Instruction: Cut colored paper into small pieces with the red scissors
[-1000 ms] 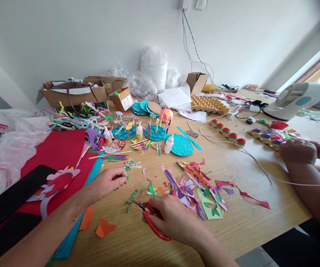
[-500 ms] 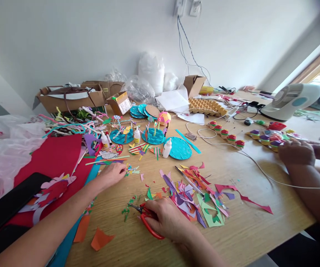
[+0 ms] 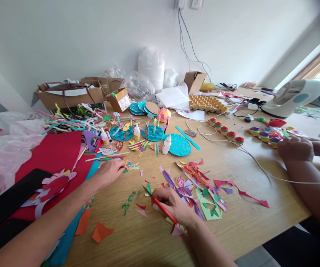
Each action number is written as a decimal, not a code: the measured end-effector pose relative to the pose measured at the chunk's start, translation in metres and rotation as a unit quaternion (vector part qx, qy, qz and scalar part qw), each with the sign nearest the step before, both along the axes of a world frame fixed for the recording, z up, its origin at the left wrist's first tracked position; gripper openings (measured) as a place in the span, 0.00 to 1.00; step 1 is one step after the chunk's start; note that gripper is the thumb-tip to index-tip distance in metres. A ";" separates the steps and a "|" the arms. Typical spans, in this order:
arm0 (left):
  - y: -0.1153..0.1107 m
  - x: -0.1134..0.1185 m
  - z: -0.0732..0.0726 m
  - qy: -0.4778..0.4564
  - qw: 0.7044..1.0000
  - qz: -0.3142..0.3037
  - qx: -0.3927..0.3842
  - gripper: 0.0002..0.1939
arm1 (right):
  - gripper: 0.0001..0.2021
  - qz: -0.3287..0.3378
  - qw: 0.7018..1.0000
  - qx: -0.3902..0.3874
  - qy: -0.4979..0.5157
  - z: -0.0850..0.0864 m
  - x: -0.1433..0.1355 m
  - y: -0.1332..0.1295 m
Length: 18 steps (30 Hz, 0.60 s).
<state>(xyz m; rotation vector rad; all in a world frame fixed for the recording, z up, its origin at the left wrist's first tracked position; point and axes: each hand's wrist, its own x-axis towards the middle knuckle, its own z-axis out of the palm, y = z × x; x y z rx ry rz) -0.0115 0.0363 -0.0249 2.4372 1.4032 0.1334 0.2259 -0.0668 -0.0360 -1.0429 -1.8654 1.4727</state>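
My right hand [image 3: 171, 205] holds a pair of red-handled scissors [image 3: 164, 210] over the table, blades pointing away and to the left. Green paper snippets [image 3: 128, 203] lie left of the blades. Beside the hand on its right is a heap of coloured paper scraps [image 3: 184, 194]. My left hand [image 3: 112, 170] rests low at the table, fingertips pinched together by a little pile of small coloured paper bits [image 3: 131, 165]. Whatever is between those fingertips is hidden. Paper strips [image 3: 108, 158] lie just beyond it.
Glue bottles [image 3: 166, 144], blue discs [image 3: 180, 144] and paper fish [image 3: 139, 145] stand or lie ahead. Red sheets [image 3: 56, 155] and a black phone-like slab [image 3: 12, 200] are at left. A white cable [image 3: 256, 163] crosses right, near another person's hands [image 3: 296, 150] and a fan [image 3: 290, 98].
My right hand has moved slightly up and right, turning the scissors edge-on. Pink and red scraps now show on the table beside it. My left hand stays by the small pile.
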 end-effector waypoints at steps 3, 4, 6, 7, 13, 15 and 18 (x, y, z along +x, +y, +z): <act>-0.018 0.006 0.005 -0.022 0.998 -0.051 -0.015 0.12 | 0.22 0.007 0.990 -0.097 0.100 -0.002 0.005 -0.001; -0.025 0.007 0.004 -0.028 0.997 -0.065 -0.021 0.13 | 0.22 -0.003 0.984 -0.112 0.138 -0.003 0.006 -0.001; -0.041 0.010 0.001 -0.037 0.995 -0.090 -0.033 0.15 | 0.22 -0.052 0.968 -0.112 0.218 -0.006 0.007 -0.002; -0.049 0.012 -0.002 -0.041 0.993 -0.104 -0.038 0.16 | 0.23 -0.081 0.958 -0.108 0.253 -0.007 0.008 -0.003; -0.080 0.024 -0.005 -0.060 0.979 -0.190 -0.039 0.19 | 0.25 -0.188 0.917 -0.097 0.338 -0.006 0.015 0.004; -0.076 0.032 0.000 -0.065 0.981 -0.183 -0.024 0.15 | 0.25 -0.224 0.896 -0.094 0.372 -0.004 0.017 0.007; -0.060 0.048 0.003 -0.022 0.984 -0.175 -0.003 0.13 | 0.23 -0.234 0.870 -0.095 0.423 -0.002 0.019 0.009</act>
